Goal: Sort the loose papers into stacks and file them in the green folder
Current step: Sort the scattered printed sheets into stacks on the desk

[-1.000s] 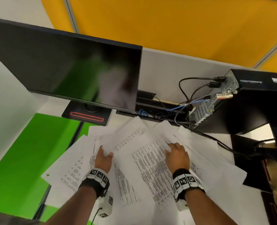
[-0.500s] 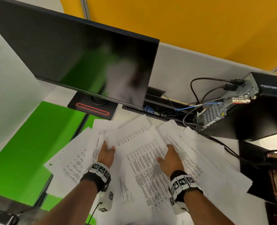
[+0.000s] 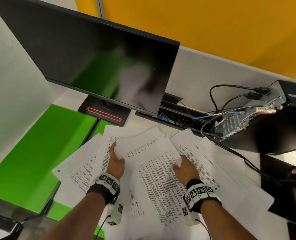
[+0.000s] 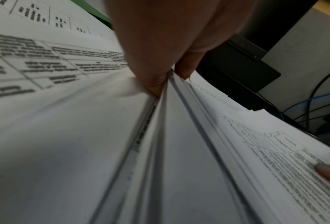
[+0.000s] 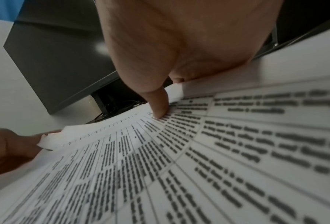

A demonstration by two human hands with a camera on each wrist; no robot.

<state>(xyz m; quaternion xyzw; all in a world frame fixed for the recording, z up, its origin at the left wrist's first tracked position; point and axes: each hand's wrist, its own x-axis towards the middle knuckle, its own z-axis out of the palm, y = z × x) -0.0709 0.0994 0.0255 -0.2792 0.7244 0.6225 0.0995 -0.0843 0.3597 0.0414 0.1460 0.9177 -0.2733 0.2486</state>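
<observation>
Your left hand (image 3: 115,161) and right hand (image 3: 185,168) each grip an opposite edge of a bundle of papers (image 3: 154,163), thumbs on top, amid sheets scattered below the monitor (image 3: 98,61).

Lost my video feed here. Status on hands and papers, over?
Left hand grips the bundle of papers at its left edge; right hand grips its right edge. Other sheets fanned out on the desk beneath. Green folder not identifiable. Nothing obstructing.
</observation>
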